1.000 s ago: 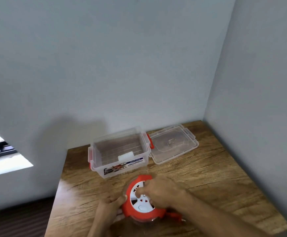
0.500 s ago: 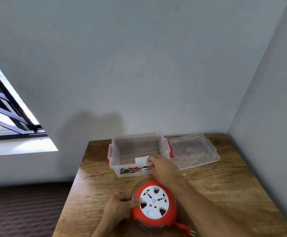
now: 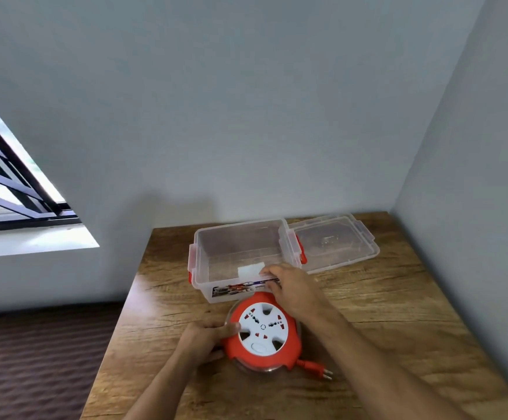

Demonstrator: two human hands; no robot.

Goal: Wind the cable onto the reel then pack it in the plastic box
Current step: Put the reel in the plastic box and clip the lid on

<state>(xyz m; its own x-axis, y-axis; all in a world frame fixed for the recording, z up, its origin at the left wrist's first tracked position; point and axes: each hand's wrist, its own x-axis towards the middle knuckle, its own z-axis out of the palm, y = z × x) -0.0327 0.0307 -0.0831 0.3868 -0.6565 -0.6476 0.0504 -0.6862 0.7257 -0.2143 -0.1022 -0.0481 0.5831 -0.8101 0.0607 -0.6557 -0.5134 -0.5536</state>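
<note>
The red cable reel [image 3: 263,331] with its white socket face lies flat on the wooden table [image 3: 383,301], just in front of the clear plastic box [image 3: 196,262]. The cable is wound in; only a short red lead and plug [image 3: 322,371] stick out at the reel's lower right. My left hand [image 3: 207,338] grips the reel's left edge, thumb on top. My right hand [image 3: 292,287] reaches over the reel and holds the box's front rim, fingers curled at the wall by the label. The box stands open with nothing in it.
The box's clear lid [image 3: 334,244] lies upside down to the right of the box, touching it. Walls close off the table at the back and right. The table's left edge drops to a dark floor [image 3: 40,359]. A barred window [image 3: 10,189] is at left.
My right hand left the reel's face and moved forward to the box's front rim. The left hand stays on the reel. My head turned, so the view shifted.
</note>
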